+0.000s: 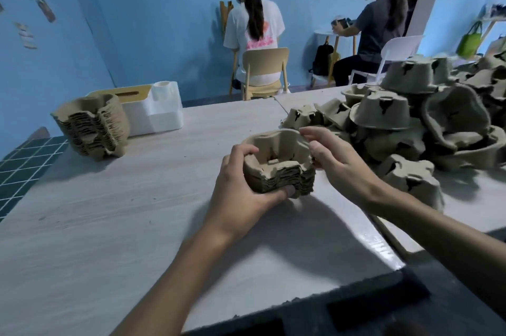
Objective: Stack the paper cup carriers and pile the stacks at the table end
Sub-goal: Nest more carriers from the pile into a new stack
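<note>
A short stack of brown pulp cup carriers [276, 160] is held just above the middle of the pale table [109, 212]. My left hand [241, 185] grips its left side, thumb under the front edge. My right hand [331, 157] touches the stack's right rim, with the index finger and thumb curled at the top carrier's edge. A taller finished stack [93, 127] stands at the table's far left end. A big loose heap of unstacked carriers [410, 122] covers the table's right side.
A white box with a tan lid [153, 111] stands behind the finished stack. Two seated people [254, 34] work with their backs turned beyond the table. A dark edge [356, 305] borders the table's near side. Teal floor tiles [24, 168] show at left.
</note>
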`<state>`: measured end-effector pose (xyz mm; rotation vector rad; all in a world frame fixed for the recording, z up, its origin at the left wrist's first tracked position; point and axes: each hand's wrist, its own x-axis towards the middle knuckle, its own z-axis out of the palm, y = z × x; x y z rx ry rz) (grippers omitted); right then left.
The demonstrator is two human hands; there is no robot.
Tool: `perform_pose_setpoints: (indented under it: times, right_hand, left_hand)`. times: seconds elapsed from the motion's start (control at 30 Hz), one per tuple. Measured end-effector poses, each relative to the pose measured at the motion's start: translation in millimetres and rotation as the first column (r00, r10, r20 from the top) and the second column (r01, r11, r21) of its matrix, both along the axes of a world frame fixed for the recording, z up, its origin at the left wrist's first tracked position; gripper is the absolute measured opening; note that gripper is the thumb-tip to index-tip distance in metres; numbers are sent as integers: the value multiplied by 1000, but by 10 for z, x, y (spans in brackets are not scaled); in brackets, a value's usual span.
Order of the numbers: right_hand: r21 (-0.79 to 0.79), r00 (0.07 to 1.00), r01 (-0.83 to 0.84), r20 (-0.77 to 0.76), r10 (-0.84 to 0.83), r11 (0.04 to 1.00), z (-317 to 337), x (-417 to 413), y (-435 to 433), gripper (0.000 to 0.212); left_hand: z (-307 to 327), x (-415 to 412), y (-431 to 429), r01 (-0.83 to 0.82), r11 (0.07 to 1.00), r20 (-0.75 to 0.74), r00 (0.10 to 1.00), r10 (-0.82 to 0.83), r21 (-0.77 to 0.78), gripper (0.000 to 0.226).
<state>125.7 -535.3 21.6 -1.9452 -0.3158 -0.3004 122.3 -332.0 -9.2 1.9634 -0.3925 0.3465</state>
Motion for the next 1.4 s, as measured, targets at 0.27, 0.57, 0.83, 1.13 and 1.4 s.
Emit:
perform_pose_setpoints:
  times: [0.27, 0.57, 0.83, 1.13, 1.4]
  right_hand:
    - [-237, 959, 158, 267, -92, 959, -71, -693, -819, 31]
    - [-582, 953, 288, 97, -286, 761, -137, -685, -1539, 43]
    - [-745, 958, 241, 78, -277, 622, 40, -612, -1262, 43]
    - [-462, 936, 322, 283, -207, 826, 146, -822, -1171, 64]
    - [-50, 883, 328, 371, -288, 943, 201, -621, -831, 47]
  left_hand:
    - [39, -740, -569, -36, 999, -11, 999, 36, 27, 79]
    - [39, -762, -619, -47, 993, -32, 998, 50, 108, 72]
    - [-171, -754, -543, -22, 997, 50, 999, 18, 80, 71]
    - [-211, -694, -499, -68, 997, 122, 991, 61, 47, 77]
    - [-233, -664, -351, -104, 994, 103, 989, 105, -14, 80]
